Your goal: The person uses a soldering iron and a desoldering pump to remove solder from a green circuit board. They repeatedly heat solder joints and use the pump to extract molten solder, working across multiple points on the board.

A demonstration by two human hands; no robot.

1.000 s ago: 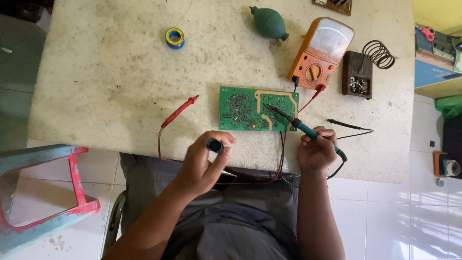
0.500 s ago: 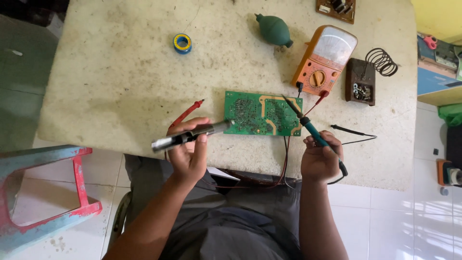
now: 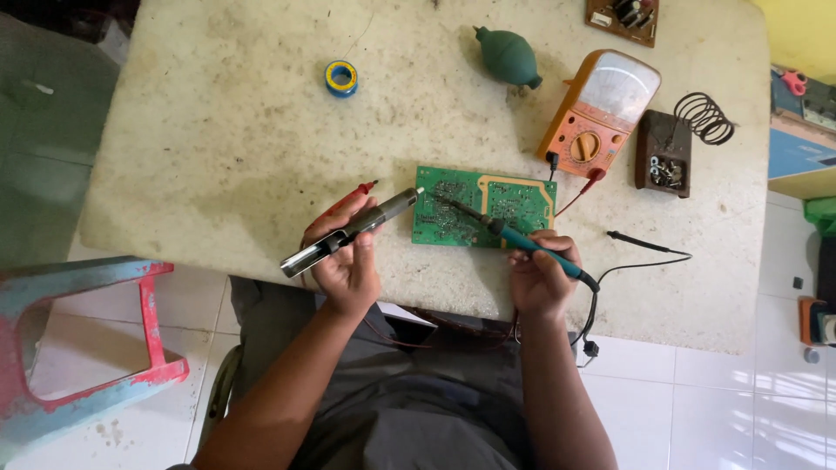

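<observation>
A green circuit board [image 3: 514, 198] lies flat on the stone table [image 3: 218, 148] in front of me. My right hand [image 3: 538, 277] grips a teal-handled soldering iron [image 3: 514, 237], its tip resting on the board's left part. My left hand [image 3: 344, 257] holds a grey metal desoldering pump [image 3: 348, 232] slanted, with its nozzle at the board's left edge. The red probe [image 3: 353, 198] lies just behind my left hand.
An orange analog multimeter [image 3: 601, 113] stands behind the board, with a soldering stand with a coil [image 3: 675, 148] to its right. A green rubber blower [image 3: 508, 57] and a blue solder spool [image 3: 340, 77] lie farther back. A black probe [image 3: 636, 241] lies right. A blue-red stool [image 3: 78, 348] stands left.
My left hand has raised the pump from near my lap and swung its nozzle to the board's left edge. The soldering iron has stayed on the board.
</observation>
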